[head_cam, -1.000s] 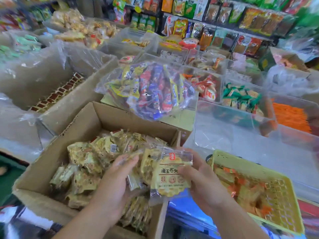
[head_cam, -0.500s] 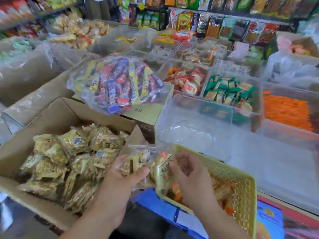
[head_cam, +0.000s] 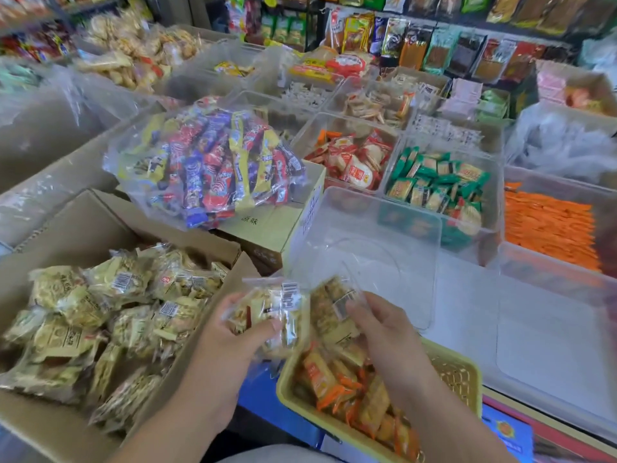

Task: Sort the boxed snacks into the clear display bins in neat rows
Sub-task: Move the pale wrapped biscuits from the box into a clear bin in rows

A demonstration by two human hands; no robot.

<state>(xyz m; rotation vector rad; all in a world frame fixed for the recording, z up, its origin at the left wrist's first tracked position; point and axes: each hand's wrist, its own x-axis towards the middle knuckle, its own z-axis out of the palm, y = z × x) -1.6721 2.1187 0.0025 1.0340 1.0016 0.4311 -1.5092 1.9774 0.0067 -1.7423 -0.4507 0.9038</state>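
An open cardboard box (head_cam: 80, 225) at the lower left holds several pale yellow snack packs (head_cam: 110, 315) in clear wrap. My left hand (head_cam: 227, 349) grips a small stack of these packs (head_cam: 277, 312) just right of the box. My right hand (head_cam: 384, 335) pinches one more pack (head_cam: 334, 305) by its barcode side, next to the stack. Both hands hover above a yellow basket (head_cam: 457, 372). Directly behind them stands an empty clear display bin (head_cam: 370, 242).
The yellow basket holds orange-wrapped snacks (head_cam: 337, 385). A clear bag of mixed colourful bars (head_cam: 213, 168) lies on a closed carton (head_cam: 277, 222). Clear bins behind hold red packs (head_cam: 354, 158), green packs (head_cam: 437, 185) and orange sticks (head_cam: 547, 225). Another clear bin (head_cam: 547, 342) sits at the right.
Both hands have carried the packs rightward out of the cardboard box, over the yellow basket and toward the empty clear bin. The view has swung right.
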